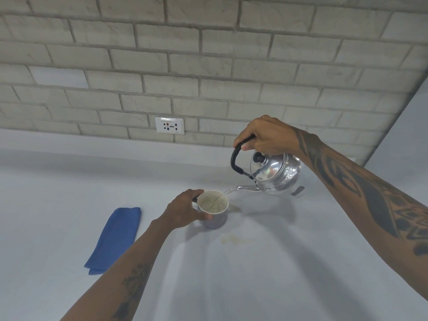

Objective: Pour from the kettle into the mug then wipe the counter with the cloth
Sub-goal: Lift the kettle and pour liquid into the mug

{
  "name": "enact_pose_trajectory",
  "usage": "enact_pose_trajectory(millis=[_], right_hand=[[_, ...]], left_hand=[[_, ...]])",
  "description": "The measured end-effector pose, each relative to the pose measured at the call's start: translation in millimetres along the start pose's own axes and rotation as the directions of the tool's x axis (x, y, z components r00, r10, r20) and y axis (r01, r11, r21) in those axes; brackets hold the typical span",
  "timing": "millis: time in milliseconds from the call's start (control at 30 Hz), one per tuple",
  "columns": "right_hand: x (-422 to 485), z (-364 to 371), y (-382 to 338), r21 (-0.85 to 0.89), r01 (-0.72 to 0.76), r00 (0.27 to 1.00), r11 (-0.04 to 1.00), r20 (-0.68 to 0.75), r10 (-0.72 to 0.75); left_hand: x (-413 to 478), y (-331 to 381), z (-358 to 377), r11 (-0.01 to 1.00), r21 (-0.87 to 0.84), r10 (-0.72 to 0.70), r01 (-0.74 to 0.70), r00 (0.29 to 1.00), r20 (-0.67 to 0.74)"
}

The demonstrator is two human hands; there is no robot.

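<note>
Pouring: right fingers point(249, 144) closed round kettle point(275, 174) handle, heavy, slick steel; left fingers point(203, 216) steadying mug point(214, 210); soft cloth point(115, 237) lying left of them.

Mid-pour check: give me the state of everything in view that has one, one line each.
kettle: lifted, tilted, lid on, water streaming from spout
mug: upright on the counter, partly filled
blue cloth: folded, lying flat, untouched
counter: faint yellowish stain near the mug, not wiped
wall socket: nothing plugged in
right hand: gripping the kettle handle
left hand: gripping the mug
</note>
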State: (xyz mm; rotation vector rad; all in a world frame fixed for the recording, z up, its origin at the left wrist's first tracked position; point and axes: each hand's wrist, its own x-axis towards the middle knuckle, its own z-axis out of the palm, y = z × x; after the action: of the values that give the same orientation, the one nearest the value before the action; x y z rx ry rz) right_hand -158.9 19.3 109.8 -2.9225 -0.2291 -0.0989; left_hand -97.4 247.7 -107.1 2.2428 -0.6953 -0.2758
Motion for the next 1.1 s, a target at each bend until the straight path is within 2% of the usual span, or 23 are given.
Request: enact_pose_trajectory(millis=[167, 333, 600, 800, 900, 1000, 1100], right_hand=[[-3.3, 4.7, 11.6, 0.075, -0.032, 0.999, 0.997, -0.033, 0.035], [-10.8, 19.0, 33.9, 0.247, -0.045, 0.993, 0.968, -0.095, 0.071], [-29.1, 39.7, 67.5, 0.568, -0.039, 0.970, 0.822, -0.177, 0.169], [-36.0, 42.1, 77.9, 0.674, -0.005, 0.951, 0.739, -0.225, 0.212], [-38.4, 39.5, 83.6, 0.703, 0.006, 0.937, 0.711, -0.253, 0.242], [-41.1, 35.0, 86.8, 0.713, 0.014, 0.924, 0.701, -0.277, 0.263], [-43.7, 30.1, 89.2, 0.726, 0.028, 0.915, 0.688, -0.295, 0.274]], left_hand=[[2.2, -3.9, 2.1, 0.999, 0.010, -0.032, 0.032, 0.999, -0.007], [3.9, -2.3, 0.8, 0.999, -0.010, -0.032, 0.032, 0.999, -0.003], [8.5, 1.4, -3.5, 0.999, -0.014, -0.039, 0.040, 0.998, 0.059], [26.4, 22.1, -22.6, 0.992, 0.023, -0.127, 0.125, 0.972, 0.199], [40.0, 61.2, -43.2, 0.996, 0.093, 0.009, -0.019, 0.995, 0.103], [54.0, 109.9, -59.6, 0.992, -0.005, 0.126, -0.126, 0.991, 0.034], [70.6, 153.1, -65.3, 0.973, -0.048, 0.226, -0.224, 0.973, 0.036]])
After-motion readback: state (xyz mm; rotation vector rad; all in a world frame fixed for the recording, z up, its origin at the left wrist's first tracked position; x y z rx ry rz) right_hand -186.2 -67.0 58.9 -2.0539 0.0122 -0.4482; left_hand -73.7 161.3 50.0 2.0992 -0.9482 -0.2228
